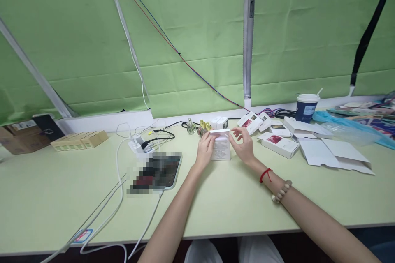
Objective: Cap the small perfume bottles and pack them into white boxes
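A small white carton [221, 151] with printed text on the side facing me stands upright near the middle of the table. Its narrow white top edge shows between my hands. My left hand [205, 148] is closed around the carton's left side, fingers at the upper corner. At the upper right corner, my right hand [243, 146] grips the carton with its thumb against the edge and its other fingers bent. Just behind my left hand are a clear glass bottle [191, 126] and several gold-capped bottles [204, 125], partly hidden. Another white box [219, 122] lies behind the carton.
White boxes with red pictures [279, 144] and unfolded white cardboard [336, 154] lie to the right, with a lidded blue cup [307, 108] behind. On the left are a phone [173, 172], white cables [119, 189], a power strip [140, 146] and tan boxes [79, 140].
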`<move>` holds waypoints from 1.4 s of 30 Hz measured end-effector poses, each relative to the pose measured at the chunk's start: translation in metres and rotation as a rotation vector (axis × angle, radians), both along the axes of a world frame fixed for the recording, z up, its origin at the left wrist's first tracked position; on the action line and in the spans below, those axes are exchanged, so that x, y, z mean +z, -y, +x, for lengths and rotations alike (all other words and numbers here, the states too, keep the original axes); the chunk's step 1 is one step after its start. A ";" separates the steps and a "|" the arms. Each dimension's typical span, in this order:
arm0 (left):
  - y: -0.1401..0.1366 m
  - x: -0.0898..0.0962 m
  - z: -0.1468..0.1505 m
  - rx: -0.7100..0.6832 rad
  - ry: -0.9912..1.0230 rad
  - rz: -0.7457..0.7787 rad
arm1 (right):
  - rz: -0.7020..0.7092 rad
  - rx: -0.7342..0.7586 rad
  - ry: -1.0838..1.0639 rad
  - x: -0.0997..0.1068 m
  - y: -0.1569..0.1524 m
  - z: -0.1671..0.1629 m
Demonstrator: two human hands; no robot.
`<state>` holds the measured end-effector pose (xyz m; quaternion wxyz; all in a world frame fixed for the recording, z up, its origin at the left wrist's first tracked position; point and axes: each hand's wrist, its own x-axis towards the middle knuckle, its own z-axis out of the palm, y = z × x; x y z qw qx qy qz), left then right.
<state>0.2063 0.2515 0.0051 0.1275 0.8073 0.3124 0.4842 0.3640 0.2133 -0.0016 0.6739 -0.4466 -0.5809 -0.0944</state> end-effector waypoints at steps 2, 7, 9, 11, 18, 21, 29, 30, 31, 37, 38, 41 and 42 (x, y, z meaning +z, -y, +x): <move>0.002 0.001 0.002 -0.038 0.056 -0.024 | 0.032 -0.007 -0.063 0.003 0.000 0.002; 0.007 -0.002 0.007 -0.028 0.138 -0.144 | -0.068 0.188 -0.089 0.009 0.001 0.005; 0.006 -0.004 0.007 0.002 0.135 -0.172 | -0.097 0.223 -0.109 0.008 -0.001 0.005; 0.004 -0.007 0.005 0.025 0.103 -0.143 | -0.106 0.229 -0.116 0.005 -0.003 0.005; 0.002 -0.011 0.002 0.071 0.075 0.140 | -0.151 0.294 -0.069 -0.002 -0.008 0.008; 0.002 -0.011 0.003 0.072 0.066 0.162 | -0.187 0.322 -0.177 -0.001 -0.011 0.009; 0.010 -0.009 0.006 0.142 -0.082 0.125 | -0.206 0.392 -0.222 -0.002 -0.012 0.007; 0.012 -0.008 0.007 0.163 -0.115 0.120 | -0.206 0.407 -0.214 -0.002 -0.012 0.007; 0.015 -0.009 0.008 0.185 -0.147 0.115 | -0.208 0.421 -0.204 -0.003 -0.012 0.007; 0.018 -0.014 0.012 0.191 -0.179 0.161 | -0.214 0.448 -0.133 -0.004 -0.012 0.009; 0.017 -0.016 0.012 0.173 -0.156 0.172 | -0.224 0.449 -0.121 -0.004 -0.013 0.010; 0.011 -0.018 0.010 0.130 -0.088 0.168 | -0.278 0.442 -0.105 -0.005 -0.013 0.010; 0.009 -0.019 0.010 0.120 -0.073 0.152 | -0.307 0.439 -0.101 -0.007 -0.014 0.010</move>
